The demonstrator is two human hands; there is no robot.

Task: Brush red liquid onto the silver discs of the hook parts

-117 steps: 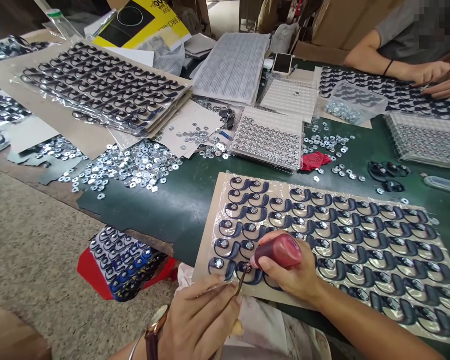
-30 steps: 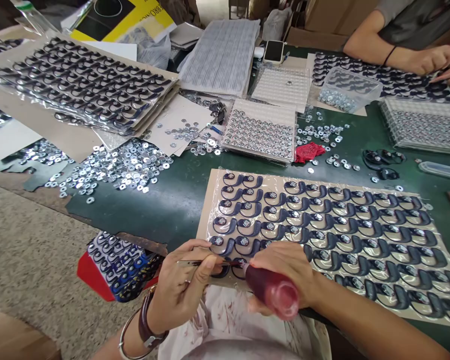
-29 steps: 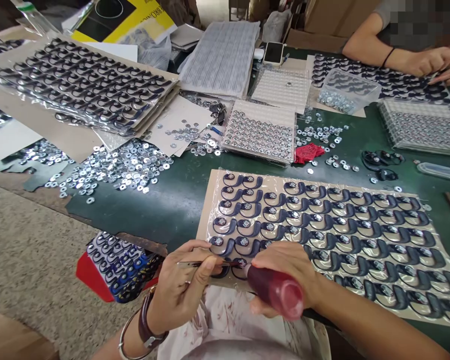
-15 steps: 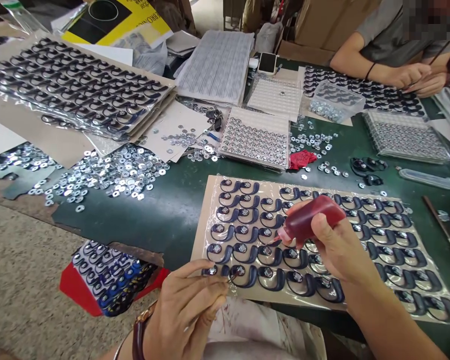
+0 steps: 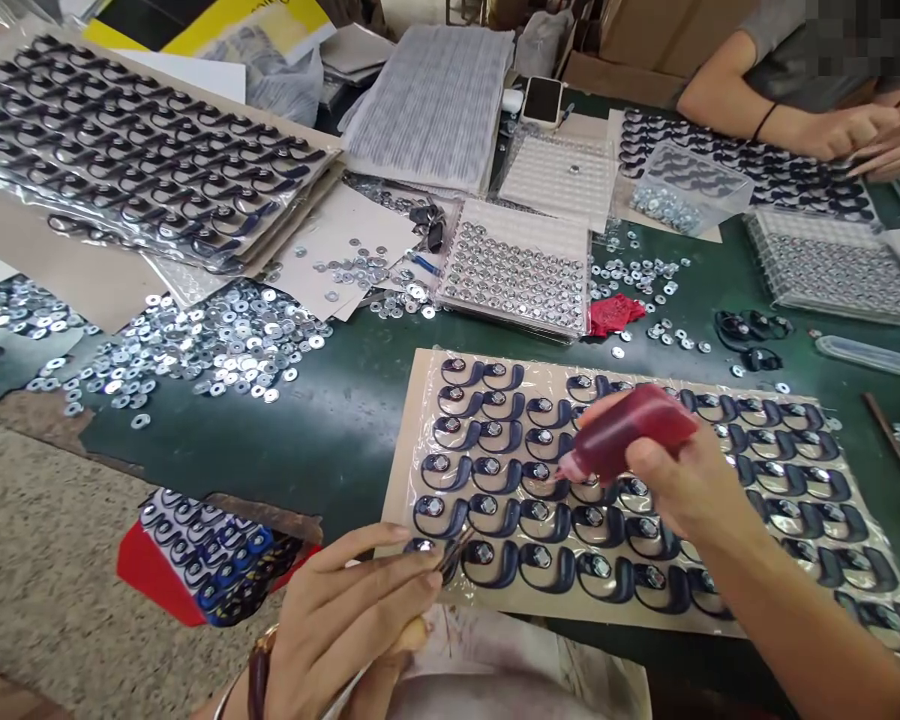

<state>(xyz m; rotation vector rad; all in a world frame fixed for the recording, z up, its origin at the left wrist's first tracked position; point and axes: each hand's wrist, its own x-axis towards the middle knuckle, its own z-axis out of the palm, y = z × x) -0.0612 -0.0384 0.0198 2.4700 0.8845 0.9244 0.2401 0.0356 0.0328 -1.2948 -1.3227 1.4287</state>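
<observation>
My right hand is closed around a small squeeze bottle of red liquid. The bottle is tilted, its nozzle pointing down and left over a sheet of dark blue hook-shaped pieces with shiny metal centres, under clear film on brown card. Near that sheet's lower left corner is my left hand, its fingers closed on what look like tweezers; the thin metal tips stick out past the fingertips. Whether the nozzle touches a piece I cannot tell.
Loose metal washers lie in a heap at left. Beyond are a tray of round metal parts, a red cloth and a clear box. A stack of filled sheets stands far left. Another person's hands work at upper right.
The bottle's nozzle has shifted slightly up over the sheet. My left hand has moved a little left, and the tweezer tips now show more clearly. The whole view has shifted slightly.
</observation>
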